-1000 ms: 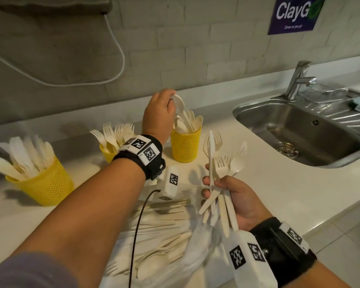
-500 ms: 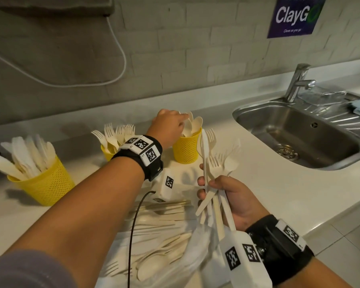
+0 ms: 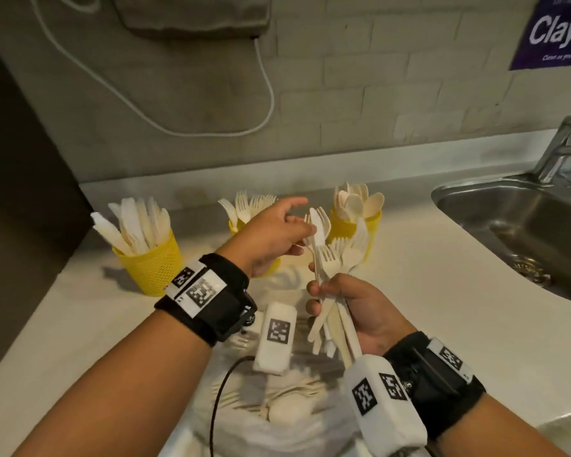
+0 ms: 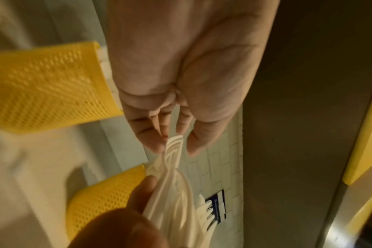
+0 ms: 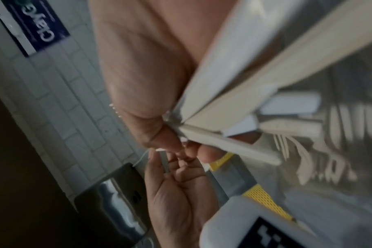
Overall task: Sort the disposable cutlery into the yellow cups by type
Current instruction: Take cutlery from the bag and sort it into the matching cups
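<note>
Three yellow mesh cups stand along the wall: the knife cup at left, the fork cup half hidden behind my left hand, and the spoon cup at right. My right hand grips a fanned bundle of white cutlery by the handles: forks, a knife and a spoon, heads up. My left hand is at the top of the bundle, its thumb by the knife. In the left wrist view its fingers flank a fork tip with small gaps.
A clear plastic bag of loose cutlery lies on the white counter under my forearms. A steel sink and tap are at the right. A dark tall surface borders the left. A white cable hangs on the wall.
My left hand held a spoon over the spoon cup, lowered it in, and has come back empty to the top of the bundle. My right hand kept its grip.
</note>
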### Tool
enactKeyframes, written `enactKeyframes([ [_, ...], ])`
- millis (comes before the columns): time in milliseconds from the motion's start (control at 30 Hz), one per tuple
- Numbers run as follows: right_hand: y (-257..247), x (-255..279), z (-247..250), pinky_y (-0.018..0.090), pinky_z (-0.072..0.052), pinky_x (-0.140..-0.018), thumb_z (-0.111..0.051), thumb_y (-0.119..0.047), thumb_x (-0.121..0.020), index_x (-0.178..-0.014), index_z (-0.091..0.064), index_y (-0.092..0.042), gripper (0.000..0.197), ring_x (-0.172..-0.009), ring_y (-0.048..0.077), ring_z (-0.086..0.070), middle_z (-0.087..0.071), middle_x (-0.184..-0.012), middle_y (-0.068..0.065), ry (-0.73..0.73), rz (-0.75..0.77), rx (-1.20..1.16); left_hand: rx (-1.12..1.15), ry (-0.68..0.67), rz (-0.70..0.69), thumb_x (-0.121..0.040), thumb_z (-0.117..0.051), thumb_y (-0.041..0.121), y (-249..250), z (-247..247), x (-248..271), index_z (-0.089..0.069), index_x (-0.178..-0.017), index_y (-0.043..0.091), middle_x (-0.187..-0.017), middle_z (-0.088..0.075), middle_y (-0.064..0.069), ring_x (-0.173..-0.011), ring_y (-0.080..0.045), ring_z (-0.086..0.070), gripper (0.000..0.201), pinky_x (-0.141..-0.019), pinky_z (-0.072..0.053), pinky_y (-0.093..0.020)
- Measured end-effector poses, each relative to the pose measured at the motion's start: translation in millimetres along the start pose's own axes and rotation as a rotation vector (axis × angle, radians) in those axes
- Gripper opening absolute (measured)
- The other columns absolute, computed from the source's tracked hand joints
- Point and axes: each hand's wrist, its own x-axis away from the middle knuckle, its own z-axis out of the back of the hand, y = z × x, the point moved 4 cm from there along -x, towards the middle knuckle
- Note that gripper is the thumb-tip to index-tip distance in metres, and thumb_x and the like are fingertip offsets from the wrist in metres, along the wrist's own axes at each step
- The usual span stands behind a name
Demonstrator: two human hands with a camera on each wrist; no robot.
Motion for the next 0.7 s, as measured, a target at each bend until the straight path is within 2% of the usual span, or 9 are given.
enactKeyframes([
  [100, 14.5, -13.0, -15.7, 0.025, -0.049, -0.048, -0.068, 0.000, -0.051, -0.079, -0.065, -0.010, 0.029, -0.049, 0.018, -0.054, -0.055, -0.064, 0.006, -0.047, -0.070, 0.012, -0.067, 0.106, 0.006, -0.088, -0.058, 0.003, -9.8, 23.2, 6.8, -0.054, -0.119, 0.017, -0.077, -0.050, -0.001, -0.066, -0.012, -0.053, 0.034, -0.061, -0.048, -0.025],
  [167, 23.9, -19.8, -20.3, 0.025, -0.049, -0.049, -0.070, 0.002, -0.046, -0.079, -0.066, -0.009, 0.035, -0.049, 0.019, -0.054, -0.055, -0.065, 0.007, -0.060, -0.115, 0.045, -0.107, 0.168, 0.021, -0.089, -0.059, 0.009, -15.3, 37.6, 11.1, -0.058, -0.107, 0.019, -0.075, -0.053, 0.002, -0.066, -0.011, -0.052, 0.021, -0.061, -0.046, -0.024],
  [233, 31.9, -25.7, -24.2, 0.026, -0.047, -0.049, -0.071, 0.001, -0.048, -0.083, -0.064, -0.010, 0.037, -0.050, 0.019, -0.053, -0.053, -0.067, 0.008, -0.060, -0.148, 0.085, -0.122, 0.217, 0.035, -0.089, -0.060, 0.015, -21.0, 51.4, 13.2, -0.060, -0.090, 0.022, -0.077, -0.057, 0.003, -0.069, -0.010, -0.052, 0.007, -0.064, -0.044, -0.024],
  [267, 35.1, -28.3, -26.2, 0.026, -0.046, -0.050, -0.069, 0.000, -0.052, -0.086, -0.063, -0.010, 0.036, -0.050, 0.019, -0.052, -0.054, -0.068, 0.008, -0.058, -0.161, 0.092, -0.111, 0.238, 0.041, -0.089, -0.060, 0.017, -24.0, 57.7, 13.7, -0.059, -0.084, 0.022, -0.079, -0.058, 0.001, -0.071, -0.012, -0.052, 0.007, -0.066, -0.044, -0.026],
  [333, 40.0, -32.4, -29.9, 0.025, -0.046, -0.048, -0.059, 0.001, -0.062, -0.091, -0.061, -0.011, 0.031, -0.049, 0.020, -0.051, -0.054, -0.068, 0.008, -0.053, -0.177, 0.106, -0.031, 0.303, 0.059, -0.090, -0.058, 0.016, -27.8, 72.4, 13.5, -0.058, -0.081, 0.021, -0.080, -0.060, -0.002, -0.073, -0.015, -0.053, 0.011, -0.067, -0.043, -0.028],
  [400, 43.7, -33.9, -32.9, 0.024, -0.046, -0.046, -0.057, 0.002, -0.063, -0.087, -0.063, -0.009, 0.028, -0.047, 0.020, -0.051, -0.053, -0.067, 0.010, -0.055, -0.198, 0.142, 0.120, 0.400, 0.035, -0.092, -0.054, 0.012, -20.4, 90.7, 16.2, -0.056, -0.081, 0.018, -0.074, -0.059, -0.003, -0.065, -0.014, -0.052, 0.014, -0.061, -0.041, -0.027],
  [533, 44.7, -38.2, -32.3, 0.025, -0.048, -0.047, -0.058, 0.001, -0.066, -0.094, -0.061, -0.011, 0.031, -0.046, 0.020, -0.054, -0.054, -0.068, 0.008, -0.064, -0.200, 0.099, 0.361, 0.747, -0.225, -0.093, -0.052, 0.006, 21.7, 151.8, 42.4, -0.051, -0.082, 0.020, -0.074, -0.057, -0.001, -0.057, -0.008, -0.055, 0.017, -0.052, -0.047, -0.020],
  [633, 38.4, -43.7, -28.9, 0.026, -0.048, -0.050, -0.079, 0.000, -0.047, -0.097, -0.059, -0.016, 0.056, -0.048, 0.019, -0.054, -0.054, -0.067, 0.006, -0.072, -0.152, -0.033, 0.098, 1.058, -0.442, -0.091, -0.055, 0.011, 47.2, 196.7, 83.6, -0.050, -0.092, 0.026, -0.087, -0.060, 0.006, -0.069, -0.003, -0.062, 0.015, -0.062, -0.051, -0.015],
  [700, 32.0, -46.8, -27.8, 0.027, -0.048, -0.050, -0.082, -0.003, -0.039, -0.094, -0.059, -0.018, 0.062, -0.048, 0.019, -0.053, -0.053, -0.067, 0.004, -0.074, -0.090, -0.098, -0.116, 1.151, -0.496, -0.091, -0.056, 0.015, 44.0, 215.5, 97.8, -0.050, -0.102, 0.027, -0.093, -0.060, 0.009, -0.079, -0.003, -0.064, 0.017, -0.070, -0.052, -0.015],
])
